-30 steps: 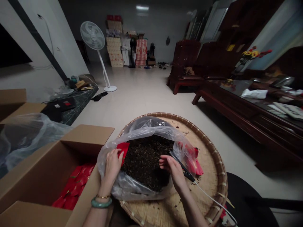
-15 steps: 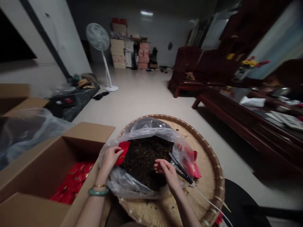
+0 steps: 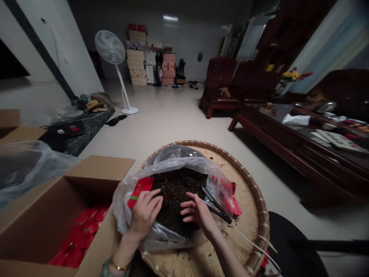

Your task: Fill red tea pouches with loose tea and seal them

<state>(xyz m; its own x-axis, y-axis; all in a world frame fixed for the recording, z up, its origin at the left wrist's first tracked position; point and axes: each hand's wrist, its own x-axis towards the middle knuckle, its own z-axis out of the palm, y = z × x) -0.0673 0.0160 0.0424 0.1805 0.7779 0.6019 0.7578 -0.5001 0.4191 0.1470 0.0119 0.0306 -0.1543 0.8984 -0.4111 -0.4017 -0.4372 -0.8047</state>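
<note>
Dark dried leaves, like loose tea (image 3: 178,184), fill an opened clear plastic bag (image 3: 161,242) that sits in a round woven bamboo tray (image 3: 248,184). On the bag's left side lies a flat red packet (image 3: 142,188) with a green mark. My left hand (image 3: 145,211) is over the leaves' left edge, just beside the packet, its fingers apart and nothing visible in them. My right hand (image 3: 197,211) hovers above the leaves with fingers spread. To its right, a black tong-like tool (image 3: 217,206) with a white cord rests at the bag's edge.
At left stands an open cardboard box (image 3: 100,167) holding several red packets (image 3: 80,234). More red packets (image 3: 235,200) lie by the bag's right side. A black round stool (image 3: 291,238) stands at right. Beyond are a white fan (image 3: 122,84) and a dark wooden table (image 3: 273,142).
My left hand has let go of the red packet and moved right over the leaves; the packet lies left on the bag. My right hand's fingers have opened out. The view has shifted slightly.
</note>
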